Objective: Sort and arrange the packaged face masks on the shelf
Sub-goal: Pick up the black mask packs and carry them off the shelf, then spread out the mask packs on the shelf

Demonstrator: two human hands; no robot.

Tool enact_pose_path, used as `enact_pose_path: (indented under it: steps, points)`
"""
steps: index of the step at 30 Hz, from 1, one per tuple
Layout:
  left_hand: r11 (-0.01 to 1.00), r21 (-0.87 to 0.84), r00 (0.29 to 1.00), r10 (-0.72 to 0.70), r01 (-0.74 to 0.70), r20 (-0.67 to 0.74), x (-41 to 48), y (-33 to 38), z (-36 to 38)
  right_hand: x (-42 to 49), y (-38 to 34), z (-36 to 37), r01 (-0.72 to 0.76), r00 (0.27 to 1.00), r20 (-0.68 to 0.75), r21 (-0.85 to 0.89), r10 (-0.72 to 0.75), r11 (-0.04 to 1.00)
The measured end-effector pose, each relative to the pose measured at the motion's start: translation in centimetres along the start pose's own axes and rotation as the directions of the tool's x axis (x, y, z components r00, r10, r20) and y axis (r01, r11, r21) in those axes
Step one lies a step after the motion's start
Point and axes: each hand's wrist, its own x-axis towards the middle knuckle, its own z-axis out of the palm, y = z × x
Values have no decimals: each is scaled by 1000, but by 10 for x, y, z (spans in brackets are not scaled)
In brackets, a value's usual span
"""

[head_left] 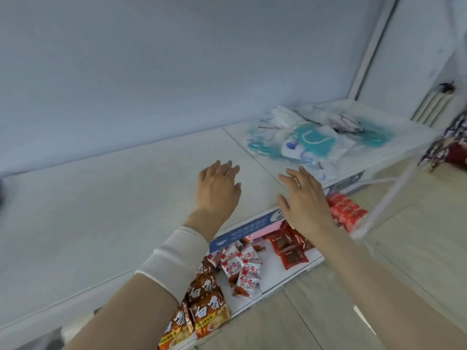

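Both hands, left [217, 188] and right [304, 198], are spread and empty over the shelf [126, 210]; the masks [316, 140] lie heaped, unsorted, likely next.

Soft, even, rather cool light fills the scene and tints the wall [151, 72] and the shelf [113, 210] bluish, with hardly any shadow and no hard edges. The whole picture is slightly soft and smeared, most of all at the mask packets [316, 142], whose clear plastic gives pale glints, and along the right edge. Wide-angle bending curves the shelf front and slants the white post [386, 198], and a dark blurred smudge [1, 195] sits at the left edge.
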Motion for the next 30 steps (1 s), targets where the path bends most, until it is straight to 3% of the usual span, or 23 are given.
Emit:
enact_pose_path:
  steps: [5, 11, 15, 21, 30]
  points:
    - [988, -44, 986, 153, -151, 63, 28, 121, 30, -26, 116, -23, -207, 978, -3, 25, 207, 978]
    - [975, -67, 971, 219, -214, 90, 72, 196, 69, -27, 201, -20, -291, 956, -5, 90, 293, 953]
    - [984, -95, 986, 158, -152, 53, 126, 217, 86, 4, 251, -16, -311, 948, -18, 161, 317, 937]
    - [991, -115, 997, -63, 68, 42, 201, 209, 105, 82, 312, -15, -267, 960, -37, 192, 279, 944]
    - [979, -178, 994, -103, 96, -31, 246, 239, 125, 168, 382, -3, -240, 961, -57, 306, 269, 921]
